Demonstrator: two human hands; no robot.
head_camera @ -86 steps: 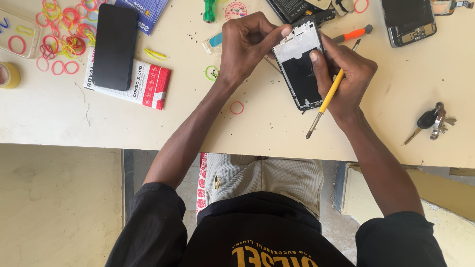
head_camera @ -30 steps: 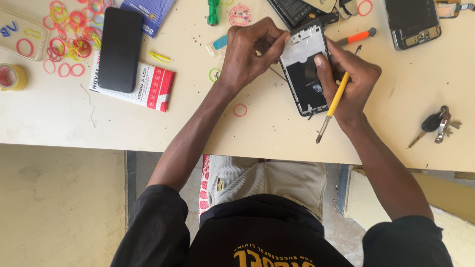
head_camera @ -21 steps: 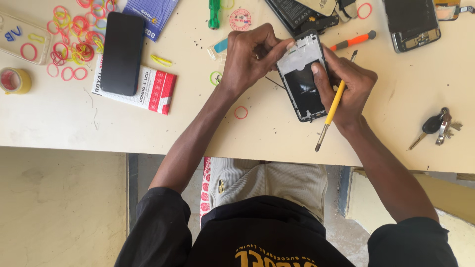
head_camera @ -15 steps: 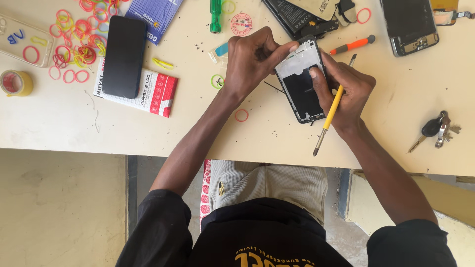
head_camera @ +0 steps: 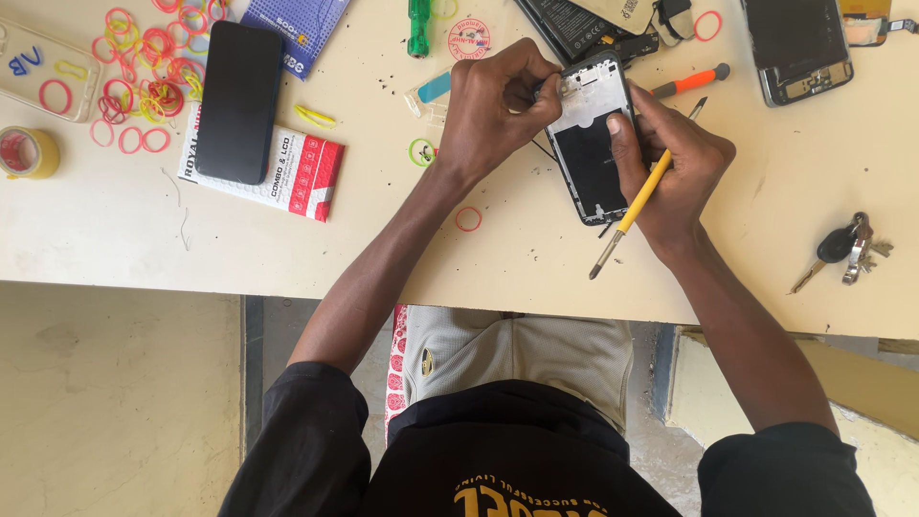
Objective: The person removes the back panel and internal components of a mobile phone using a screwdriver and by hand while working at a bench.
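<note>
An opened phone with a white frame and a black inside lies back-up on the cream table. My left hand pinches at the phone's top left corner with its fingertips. My right hand steadies the phone's right edge, thumb pressed on the black inside, and keeps a yellow-handled screwdriver tucked in its fingers, metal tip pointing down toward me.
A black phone rests on a red-and-white box at the left, among several coloured rubber bands. Tape roll far left. Orange screwdriver, another opened phone, green tool at the back. Keys right.
The phone has been tilted and shifted slightly under both hands. My left hand's fingers stay working at the top corner; the screwdriver stays in my right hand.
</note>
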